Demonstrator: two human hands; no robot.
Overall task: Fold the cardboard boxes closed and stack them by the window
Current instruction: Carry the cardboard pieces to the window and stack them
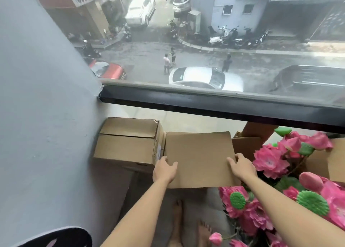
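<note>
— What have you got hold of there?

— A closed cardboard box (200,159), plain top facing up. My left hand (164,169) grips its near-left edge, thumb laid on the top and fingers curled down the side. My right hand (242,166) does the same at the near-right edge. I carry it in the air, just right of the stacked box (128,144) that sits in the corner by the wall, under the window (205,101).

— So what worries you?

— Mostly my grip. I hold only the near edge, so I judge the far end could dip and the box slide out of my fingers, or the flaps underneath could drop open. I cannot see the underside, so I cannot tell how well it is folded.

— And the surroundings?

— The pink flowers (270,162) crowd my right forearm. If I swing right I may snag the stems and knock them over. There is another open box (246,144) just behind, whose raised flap could catch my load.

— Anything below?

— My bare feet (190,226) are right under the box, so a slip lands on my toes. And if I set it on the corner box off-centre, the dented lid there may tilt it.
</note>
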